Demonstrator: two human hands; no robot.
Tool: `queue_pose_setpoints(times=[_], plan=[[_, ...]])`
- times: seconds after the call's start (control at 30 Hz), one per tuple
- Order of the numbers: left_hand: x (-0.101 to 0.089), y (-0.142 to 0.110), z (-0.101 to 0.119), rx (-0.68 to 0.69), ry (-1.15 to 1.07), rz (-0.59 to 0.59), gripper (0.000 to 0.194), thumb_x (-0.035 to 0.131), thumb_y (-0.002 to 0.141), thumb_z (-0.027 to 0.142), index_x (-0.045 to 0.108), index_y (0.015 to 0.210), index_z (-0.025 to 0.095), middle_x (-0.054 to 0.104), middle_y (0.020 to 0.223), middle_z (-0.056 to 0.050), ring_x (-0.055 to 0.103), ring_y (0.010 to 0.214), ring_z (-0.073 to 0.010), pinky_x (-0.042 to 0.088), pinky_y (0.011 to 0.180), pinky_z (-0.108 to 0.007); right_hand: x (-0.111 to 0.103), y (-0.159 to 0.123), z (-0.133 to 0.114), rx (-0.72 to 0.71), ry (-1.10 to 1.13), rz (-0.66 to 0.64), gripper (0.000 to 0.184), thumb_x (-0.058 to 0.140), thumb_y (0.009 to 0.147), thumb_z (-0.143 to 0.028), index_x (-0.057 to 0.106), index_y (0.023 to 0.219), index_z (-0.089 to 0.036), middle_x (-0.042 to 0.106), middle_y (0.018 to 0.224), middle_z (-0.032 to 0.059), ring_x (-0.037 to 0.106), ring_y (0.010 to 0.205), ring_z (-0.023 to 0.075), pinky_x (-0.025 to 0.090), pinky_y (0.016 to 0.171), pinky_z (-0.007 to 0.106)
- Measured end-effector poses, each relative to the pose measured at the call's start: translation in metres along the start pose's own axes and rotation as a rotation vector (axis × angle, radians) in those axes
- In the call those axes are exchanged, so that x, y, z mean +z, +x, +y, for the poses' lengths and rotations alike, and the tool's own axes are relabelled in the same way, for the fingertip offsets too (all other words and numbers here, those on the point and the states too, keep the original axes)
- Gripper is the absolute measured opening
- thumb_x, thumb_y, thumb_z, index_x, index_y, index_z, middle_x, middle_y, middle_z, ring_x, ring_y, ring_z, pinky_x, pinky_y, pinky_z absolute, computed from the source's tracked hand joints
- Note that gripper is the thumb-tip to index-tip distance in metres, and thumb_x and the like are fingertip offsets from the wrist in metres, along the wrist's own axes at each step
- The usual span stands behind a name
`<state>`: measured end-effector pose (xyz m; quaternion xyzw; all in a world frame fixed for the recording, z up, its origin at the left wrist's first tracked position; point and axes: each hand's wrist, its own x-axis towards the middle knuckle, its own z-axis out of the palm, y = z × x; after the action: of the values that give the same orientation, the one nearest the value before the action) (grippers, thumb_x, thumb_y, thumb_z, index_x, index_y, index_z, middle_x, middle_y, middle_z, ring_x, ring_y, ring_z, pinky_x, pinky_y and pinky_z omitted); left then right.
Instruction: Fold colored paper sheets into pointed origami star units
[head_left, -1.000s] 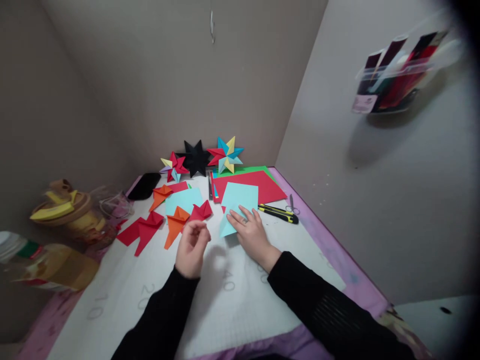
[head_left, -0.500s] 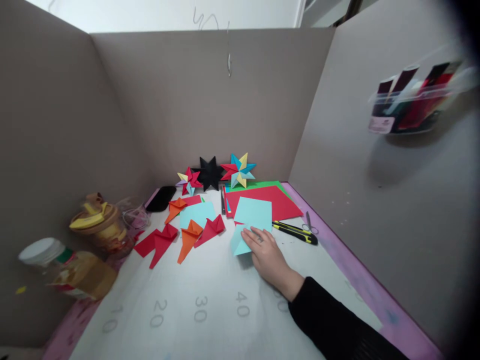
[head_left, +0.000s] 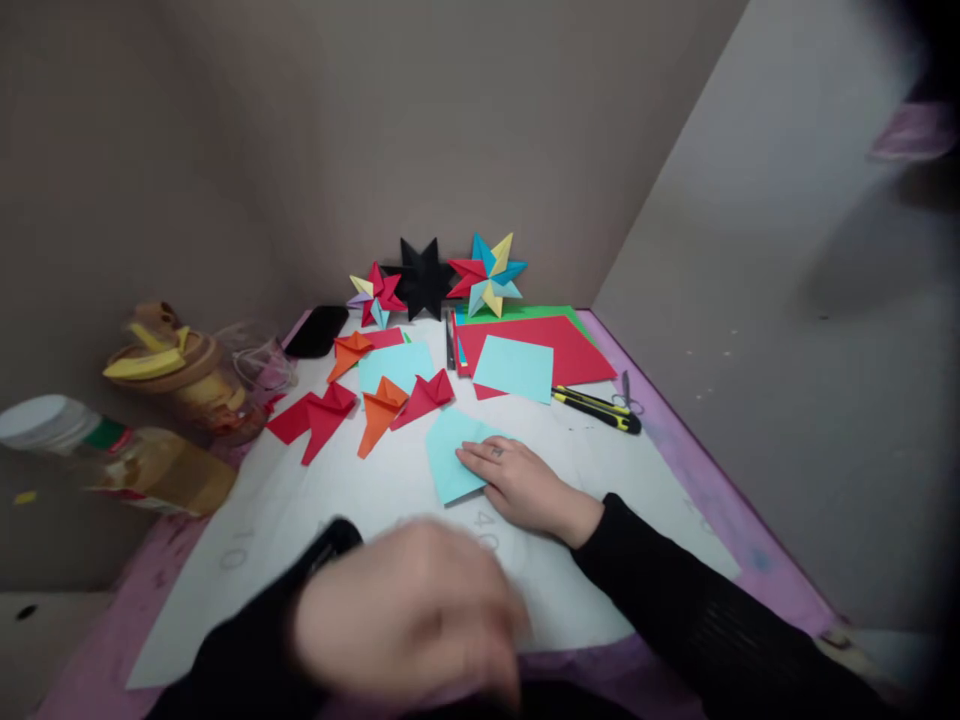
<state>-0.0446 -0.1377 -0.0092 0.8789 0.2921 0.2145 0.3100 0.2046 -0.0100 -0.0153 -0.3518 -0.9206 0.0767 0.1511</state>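
On the white-covered tabletop (head_left: 285,495) | folded light-blue paper piece (head_left: 445,455) now lies apart from flat light-blue square sheet (head_left: 516,368), isolated for handling | right hand (head_left: 529,490): resting atop it, unclenched | left hand (head_left: 409,610): back in view, blurred, grip indeterminate

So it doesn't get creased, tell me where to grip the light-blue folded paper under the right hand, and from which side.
Likely best: pinch the light-blue folded paper by its left edge, coming from the left; that edge is uncovered, while the right hand lies over the right part.
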Motion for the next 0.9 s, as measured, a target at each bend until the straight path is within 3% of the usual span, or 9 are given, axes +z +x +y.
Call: queue_pose_setpoints(times=[0.1,0.2,0.3,0.43,0.57,0.73,0.9], plan=[[-0.048,0.088,-0.035,-0.144,0.169,0.101,0.022,0.045,0.088,0.023,0.065,0.098,0.019,0.069,0.093,-0.008,0.062,0.088,-0.0192,0.05,0.079,-0.033,0.001,0.0,0.0,-0.01,0.005,-0.02,0.051,0.051,0.08,-0.014,0.048,0.131,-0.019,0.054,0.13,0.0095,0.047,0.108,0.0258,0.043,0.091,0.044],[-0.056,0.123,-0.069,0.023,0.216,0.073,0.02,0.047,0.085,0.018,0.067,0.089,0.016,0.068,0.092,-0.009,0.061,0.089,-0.0194,0.05,0.08,-0.034,-0.001,0.0,0.004,-0.024,0.029,-0.041,0.044,0.053,0.085,-0.024,0.05,0.129,-0.021,0.053,0.132,0.0081,0.046,0.112,0.0258,0.041,0.094,0.044],[-0.041,0.11,-0.09,0.074,0.275,0.047,0.024,0.046,0.087,0.02,0.066,0.099,0.018,0.067,0.11,-0.01,0.059,0.105,-0.0219,0.047,0.089,-0.039,-0.003,0.0,0.014,-0.065,0.08,-0.064,0.041,0.054,0.086,-0.03,0.053,0.126,-0.024,0.053,0.132,0.0063,0.045,0.116,0.0252,0.04,0.095,0.045],[-0.036,0.091,-0.098,0.107,0.334,-0.049,0.03,0.043,0.089,0.025,0.062,0.112,0.021,0.063,0.12,-0.009,0.049,0.121,-0.0243,0.042,0.095,-0.044,-0.004,-0.002,0.034,-0.113,0.186,-0.076,0.03,0.049,0.089,-0.022,0.061,0.117,-0.027,0.057,0.127,0.0015,0.047,0.119,0.0203,0.039,0.098,0.042],[-0.044,0.093,-0.09,0.124,0.342,-0.165,0.029,0.047,0.088,0.028,0.062,0.112,0.021,0.06,0.124,-0.009,0.047,0.123,-0.0279,0.042,0.095,-0.046,-0.005,-0.006,0.051,-0.097,0.277,-0.077,0.025,0.05,0.089,-0.017,0.067,0.104,-0.028,0.062,0.121,0.0008,0.047,0.122,0.0175,0.036,0.102,0.042],[-0.04,0.095,-0.074,0.134,0.423,-0.246,0.032,0.049,0.088,0.03,0.06,0.116,0.019,0.057,0.128,-0.01,0.046,0.122,-0.0318,0.044,0.092,-0.048,-0.01,-0.008,0.063,0.002,0.298,-0.075,0.024,0.053,0.086,-0.015,0.069,0.097,-0.029,0.063,0.119,0.001,0.044,0.125,0.0198,0.025,0.106,0.051],[-0.036,0.093,-0.07,0.17,0.441,-0.25,0.031,0.05,0.088,0.033,0.062,0.113,0.02,0.057,0.126,-0.013,0.047,0.122,-0.0333,0.044,0.089,-0.047,-0.014,-0.001,0.063,0.07,0.423,-0.051,0.014,0.055,0.086,-0.021,0.068,0.089,-0.024,0.065,0.113,0.0034,0.047,0.12,0.0202,0.033,0.103,0.047]])
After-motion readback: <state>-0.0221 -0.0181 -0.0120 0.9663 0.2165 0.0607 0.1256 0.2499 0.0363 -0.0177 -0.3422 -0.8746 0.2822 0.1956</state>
